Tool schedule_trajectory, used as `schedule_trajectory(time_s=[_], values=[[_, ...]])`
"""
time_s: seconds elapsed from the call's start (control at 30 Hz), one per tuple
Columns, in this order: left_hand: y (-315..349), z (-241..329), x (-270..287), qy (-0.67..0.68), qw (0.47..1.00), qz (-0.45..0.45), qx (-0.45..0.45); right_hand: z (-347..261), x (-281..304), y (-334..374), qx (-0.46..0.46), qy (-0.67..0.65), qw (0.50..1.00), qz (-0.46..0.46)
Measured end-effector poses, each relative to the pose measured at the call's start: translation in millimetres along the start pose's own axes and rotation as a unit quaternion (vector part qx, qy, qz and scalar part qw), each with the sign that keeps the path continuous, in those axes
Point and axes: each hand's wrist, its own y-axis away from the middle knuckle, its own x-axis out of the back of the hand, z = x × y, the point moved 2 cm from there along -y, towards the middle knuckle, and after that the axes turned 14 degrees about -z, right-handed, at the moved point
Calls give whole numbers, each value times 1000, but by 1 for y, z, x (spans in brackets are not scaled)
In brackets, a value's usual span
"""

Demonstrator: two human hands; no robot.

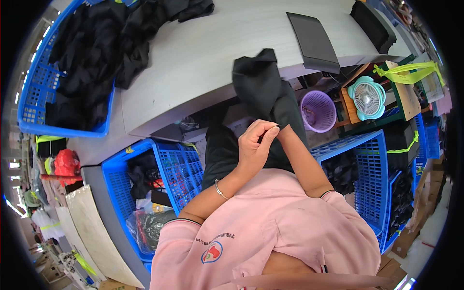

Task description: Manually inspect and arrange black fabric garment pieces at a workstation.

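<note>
In front of my waist, both hands are close together at the near end of a black cloth piece [256, 77]. My left hand [253, 141] is closed, thumb and forefinger pinched on the cloth's edge. My right hand [284, 131] meets it from the right; its fingers are mostly hidden behind the left hand. The cloth lies over my dark-trousered lap, and its far end rises against the table's front edge. A bracelet [221, 189] circles my left wrist.
A grey table [193, 63] holds a dark flat panel [314, 42] and a blue basket [63, 128] heaped with black cloth. Blue crates flank me at left [179, 169] and right [369, 179]. A purple basket [319, 111] and a turquoise fan [366, 97] are at right.
</note>
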Motion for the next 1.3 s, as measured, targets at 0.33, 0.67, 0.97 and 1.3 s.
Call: schedule_trajectory(time_s=[0.33, 0.67, 0.97, 1.3], values=[[19, 8, -31, 142, 970, -191, 50, -13, 3, 8, 81, 156, 984, 26], [-14, -2, -8, 191, 976, -89, 60, -9, 8, 1, 150, 182, 969, 76], [-113, -25, 36, 163, 984, 71, 15, 9, -27, 34, 162, 710, 681, -76], [-156, -10, 128, 139, 978, 156, 8, -11, -20, 95, -67, 233, 969, 52]])
